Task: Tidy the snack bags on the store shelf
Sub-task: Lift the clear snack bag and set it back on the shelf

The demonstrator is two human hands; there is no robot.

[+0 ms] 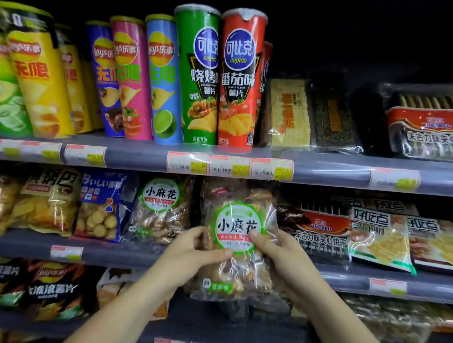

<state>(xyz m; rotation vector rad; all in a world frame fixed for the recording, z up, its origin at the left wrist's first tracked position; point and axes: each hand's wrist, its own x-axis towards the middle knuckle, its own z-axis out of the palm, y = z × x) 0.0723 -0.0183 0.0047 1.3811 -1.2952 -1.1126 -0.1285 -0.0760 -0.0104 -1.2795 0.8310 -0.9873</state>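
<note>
A clear snack bag with a round green-and-white label (237,222) hangs upright in front of the middle shelf (99,249), held by both hands. My left hand (189,252) grips its left edge, thumb across the front. My right hand (277,249) grips its right side, thumb on the label. A matching bag (160,209) leans on the middle shelf just to the left. Another bag stands behind the held one, mostly hidden.
Tall chip cans (199,74) line the upper shelf, with flat packets (290,112) to their right. Biscuit packs (322,234) and yellow snack bags (379,238) fill the middle shelf's right side; chip bags (46,200) fill its left. More bags (52,287) lie on the lower shelf.
</note>
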